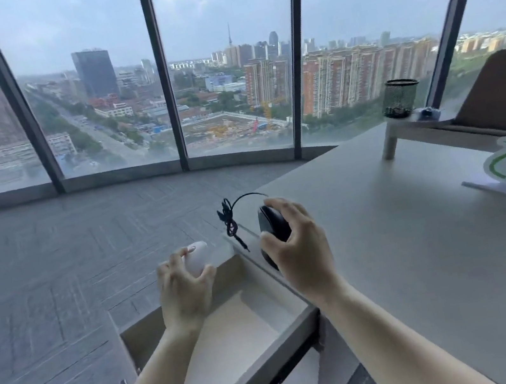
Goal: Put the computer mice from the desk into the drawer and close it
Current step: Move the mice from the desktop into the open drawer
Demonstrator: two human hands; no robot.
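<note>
Drawer [234, 325] is pulled open beside the desk [402, 233]; we see nothing in it, though our arms hide part. Right hand [297, 244] grasps the black mouse [272, 227] at the drawer's desk-side wall, its bundled cord [230, 225] dangling and likely to snag. Left hand [182, 290] clasps the white mouse [197, 258] over the drawer's far end. Both look light, rigid, smooth: side grips suit. Undersides hidden.

Bright daylight thru windows [223, 62]; soft shadows, edges bowed (left side blurry).
</note>
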